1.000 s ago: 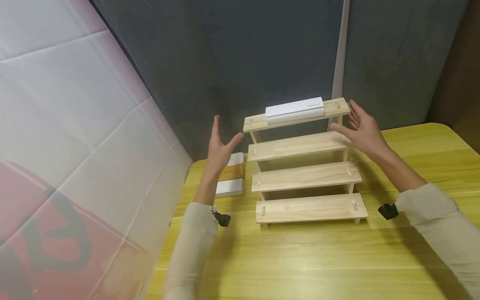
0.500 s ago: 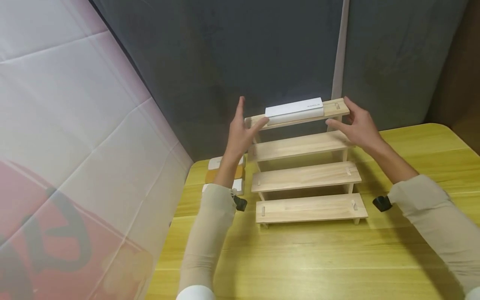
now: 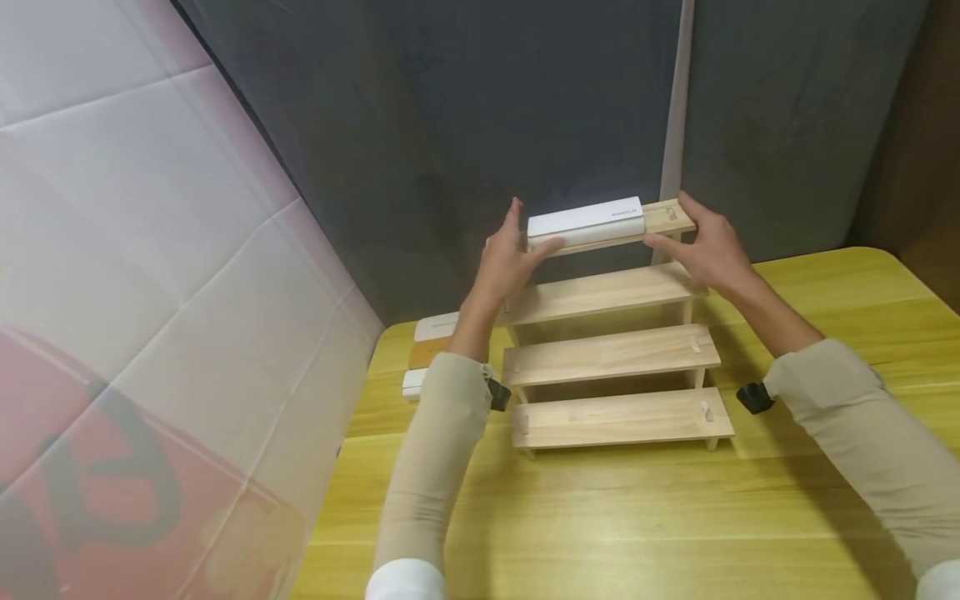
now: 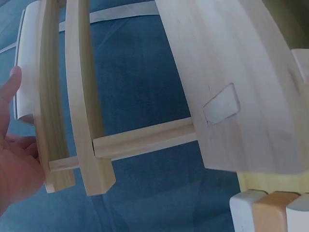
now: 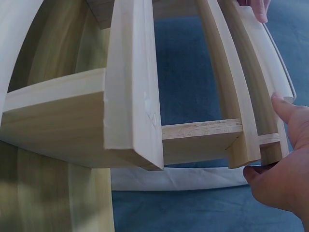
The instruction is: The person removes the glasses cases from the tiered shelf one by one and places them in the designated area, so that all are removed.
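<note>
A four-tier wooden display stand [image 3: 611, 354] has a long white glasses case [image 3: 585, 218] lying on its top shelf. My left hand [image 3: 501, 268] is round the left end of that shelf. Its thumb lies along the front, overlapping the case's left part, and its fingers reach up behind. At the opposite end my right hand [image 3: 712, 250] grips the shelf [image 5: 270, 152], thumb in front close to the case's right end. In the left wrist view the left thumb [image 4: 13, 82] lies over the case [image 4: 30, 63].
Left of the stand, several more cases lie in a row on the yellow wood-grain table [image 3: 615, 508]: a white one [image 3: 437, 327], an orange one [image 3: 427, 352] and another white one [image 3: 414, 382]. A grey curtain [image 3: 450, 125] hangs behind; a printed white panel [image 3: 150, 208] slants along the left.
My left hand has moved right and up from beside the stand to the top shelf's left end. The right hand has closed in on the right end. The case stays on the shelf.
</note>
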Demonstrator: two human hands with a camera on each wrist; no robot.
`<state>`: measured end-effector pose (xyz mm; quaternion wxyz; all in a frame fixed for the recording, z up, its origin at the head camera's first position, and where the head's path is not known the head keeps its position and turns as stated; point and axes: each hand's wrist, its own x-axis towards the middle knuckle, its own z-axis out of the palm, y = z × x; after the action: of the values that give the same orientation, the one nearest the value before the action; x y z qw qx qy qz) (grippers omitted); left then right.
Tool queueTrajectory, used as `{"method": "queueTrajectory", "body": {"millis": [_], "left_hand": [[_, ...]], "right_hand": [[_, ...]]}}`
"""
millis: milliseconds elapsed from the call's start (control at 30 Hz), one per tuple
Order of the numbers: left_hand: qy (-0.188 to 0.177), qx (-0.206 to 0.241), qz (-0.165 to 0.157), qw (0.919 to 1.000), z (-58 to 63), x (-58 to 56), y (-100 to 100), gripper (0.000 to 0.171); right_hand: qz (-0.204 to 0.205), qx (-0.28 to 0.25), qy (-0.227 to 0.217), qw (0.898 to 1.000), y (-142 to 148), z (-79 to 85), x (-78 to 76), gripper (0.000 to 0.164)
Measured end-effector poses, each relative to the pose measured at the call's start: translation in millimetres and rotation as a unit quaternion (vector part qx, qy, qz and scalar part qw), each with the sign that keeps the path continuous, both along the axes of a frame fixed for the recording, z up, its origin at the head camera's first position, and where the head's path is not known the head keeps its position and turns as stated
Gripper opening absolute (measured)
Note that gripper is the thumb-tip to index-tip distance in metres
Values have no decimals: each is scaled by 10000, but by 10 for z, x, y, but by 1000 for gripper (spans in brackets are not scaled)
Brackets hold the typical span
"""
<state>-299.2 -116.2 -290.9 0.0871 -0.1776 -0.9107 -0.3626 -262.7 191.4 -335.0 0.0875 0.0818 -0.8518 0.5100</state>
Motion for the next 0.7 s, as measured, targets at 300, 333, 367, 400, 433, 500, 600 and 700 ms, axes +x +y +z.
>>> {"method": "queueTrajectory", "body": {"millis": [300, 333, 367, 400, 433, 500, 600, 700], "left_hand": [[45, -302, 63, 9995, 12, -32, 79, 101], [31, -294, 71, 9995, 11, -32, 83, 100], [23, -280, 75, 9996, 12, -31, 84, 99], [28, -252, 66, 9997, 10, -29, 84, 97], [38, -227, 61, 9997, 9, -27, 84, 96], [72, -167, 35, 9998, 9, -20, 82, 93], [110, -48, -23, 9999, 15, -7, 74, 90], [93, 78, -87, 9999, 24, 7, 54, 88]], "right_hand": [[-87, 34, 184, 9998, -2, 17, -1, 96], [-97, 28, 203, 9997, -2, 17, 1, 96], [-107, 23, 216, 9997, -2, 18, 4, 95], [-118, 19, 222, 9997, -4, 20, 6, 95], [-126, 15, 222, 9997, -4, 22, 9, 95], [-144, 6, 212, 9997, -6, 22, 15, 95], [-167, -10, 194, 9997, -10, 18, 18, 94], [-187, -27, 196, 9996, -12, 11, 17, 94]]}}
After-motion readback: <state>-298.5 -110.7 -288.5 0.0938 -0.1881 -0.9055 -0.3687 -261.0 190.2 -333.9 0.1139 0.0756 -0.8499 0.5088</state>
